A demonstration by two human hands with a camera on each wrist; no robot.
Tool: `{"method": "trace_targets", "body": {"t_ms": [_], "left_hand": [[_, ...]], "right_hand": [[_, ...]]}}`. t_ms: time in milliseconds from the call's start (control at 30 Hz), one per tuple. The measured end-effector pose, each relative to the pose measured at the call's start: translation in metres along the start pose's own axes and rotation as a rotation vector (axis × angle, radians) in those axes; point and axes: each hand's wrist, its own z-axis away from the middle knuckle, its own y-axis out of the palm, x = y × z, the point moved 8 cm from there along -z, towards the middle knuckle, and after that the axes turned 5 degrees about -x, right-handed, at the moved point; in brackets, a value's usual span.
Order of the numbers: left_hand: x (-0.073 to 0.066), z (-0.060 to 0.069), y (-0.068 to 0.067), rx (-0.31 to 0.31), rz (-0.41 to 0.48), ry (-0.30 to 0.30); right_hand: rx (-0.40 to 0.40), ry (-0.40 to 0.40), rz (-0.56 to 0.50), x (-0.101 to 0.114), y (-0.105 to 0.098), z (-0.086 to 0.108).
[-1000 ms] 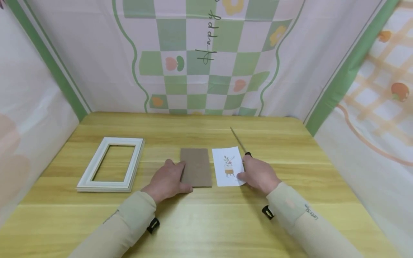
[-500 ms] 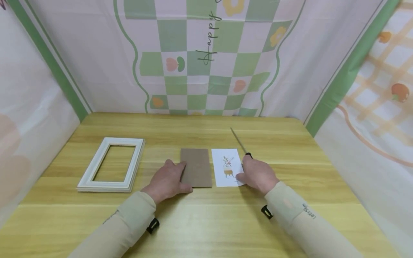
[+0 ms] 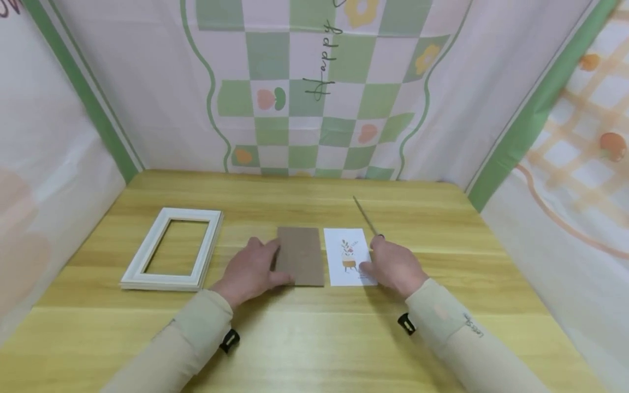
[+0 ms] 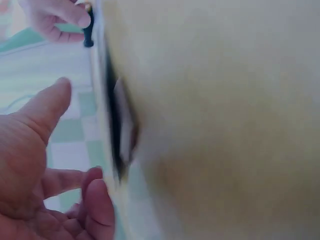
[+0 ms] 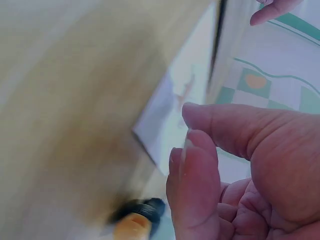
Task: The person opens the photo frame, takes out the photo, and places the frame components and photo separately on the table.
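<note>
In the head view my left hand (image 3: 249,270) is beside the left edge of a flat brown board (image 3: 302,257), thumb and fingers spread around its lower left corner. The left wrist view shows a gap between those fingers and the board. My right hand (image 3: 395,267) is at the right edge of a white card (image 3: 335,245) printed with a plant in a pot. The right wrist view has its thumb and forefinger close together, with the card (image 5: 157,107) beyond them. Past that hand lies a screwdriver (image 3: 365,214); its black and orange handle (image 5: 132,226) is mostly hidden in the head view.
A white picture frame (image 3: 162,282) lies flat on the left of the wooden table (image 3: 314,338), its opening showing the tabletop. Printed curtains (image 3: 275,131) hang behind the table and along both sides.
The card's lower right corner, curled up a second ago, now lies flat, and the card sits straighter. My left hand has drawn slightly left from the brown board. The camera view has shifted slightly.
</note>
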Motion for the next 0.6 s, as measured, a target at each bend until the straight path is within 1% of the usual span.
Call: {"method": "trace_targets", "body": {"t_ms": [67, 167, 233, 333, 400, 467, 533, 600], "left_hand": [[-0.002, -0.006, -0.012, -0.051, -0.012, 0.04], [-0.006, -0.018, -0.036, -0.145, -0.032, 0.11], [-0.007, -0.027, -0.051, -0.216, -0.054, 0.159], [-0.004, -0.035, -0.07, -0.288, -0.117, 0.201], [0.001, -0.036, -0.079, -0.327, -0.17, 0.218], [0.007, -0.035, -0.086, -0.356, -0.229, 0.223], [0.013, -0.033, -0.091, -0.382, -0.287, 0.227], [0.021, -0.03, -0.093, -0.383, -0.331, 0.215]], "right_hand": [[-0.012, 0.009, -0.023, -0.003, -0.008, 0.002], [-0.07, 0.001, -0.021, -0.007, -0.026, 0.004], [-0.137, -0.015, -0.02, -0.007, -0.04, 0.006], [-0.286, -0.066, -0.008, -0.004, -0.058, 0.007], [-0.384, -0.1, -0.009, 0.0, -0.066, 0.007], [-0.475, -0.121, -0.005, 0.003, -0.072, 0.006], [-0.543, -0.131, -0.002, 0.005, -0.076, 0.003], [-0.599, -0.146, 0.011, 0.008, -0.078, -0.001]]}}
